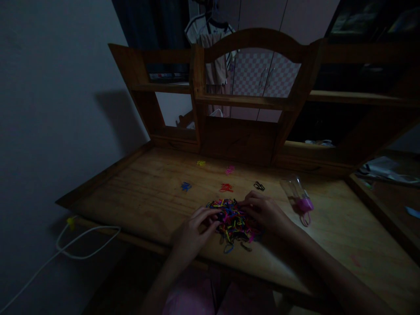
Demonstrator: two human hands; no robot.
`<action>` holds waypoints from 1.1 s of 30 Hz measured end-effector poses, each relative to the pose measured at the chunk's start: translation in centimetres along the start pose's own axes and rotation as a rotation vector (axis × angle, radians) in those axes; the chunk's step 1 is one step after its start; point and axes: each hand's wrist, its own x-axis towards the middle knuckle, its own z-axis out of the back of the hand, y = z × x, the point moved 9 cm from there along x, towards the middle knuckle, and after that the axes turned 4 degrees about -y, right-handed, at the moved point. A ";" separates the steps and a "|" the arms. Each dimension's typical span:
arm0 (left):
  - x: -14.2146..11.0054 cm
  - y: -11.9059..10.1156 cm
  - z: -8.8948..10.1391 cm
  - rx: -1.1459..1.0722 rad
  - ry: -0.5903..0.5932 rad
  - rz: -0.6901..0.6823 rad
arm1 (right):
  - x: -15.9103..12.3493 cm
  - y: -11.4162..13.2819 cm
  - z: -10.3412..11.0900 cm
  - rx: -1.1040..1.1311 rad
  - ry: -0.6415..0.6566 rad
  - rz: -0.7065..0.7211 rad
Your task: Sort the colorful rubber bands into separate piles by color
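Observation:
A mixed heap of small, colourful elastic bands (233, 223) lies near the table's front edge. My left hand (197, 229) reaches its left side, thumb and forefinger apart, fingertips touching the bands. At the heap's upper right, my right hand (262, 210) has its fingers bent together among the bands; what is between them is hidden. Beyond the heap lie small single-colour groups: blue bands (186, 187), red bands (226, 187), black bands (259, 186), yellow bands (201, 163) and pink bands (230, 170).
A clear bottle with a pink cap (305, 204) and loop lies right of my right hand. The wooden table (147, 188) has a shelf unit (243, 103) along its back. A white cable (88, 229) hangs by the left front edge. The room is dim.

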 end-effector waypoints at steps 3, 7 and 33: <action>0.0 0.1 -0.1 0.005 0.013 0.010 | 0.0 -0.1 0.1 0.001 -0.023 0.000; 0.0 0.0 -0.1 -0.001 0.021 0.009 | 0.0 -0.1 0.1 0.011 -0.031 0.008; 0.0 0.0 -0.1 -0.003 0.015 0.017 | 0.1 -0.4 2.4 0.043 -0.137 -0.125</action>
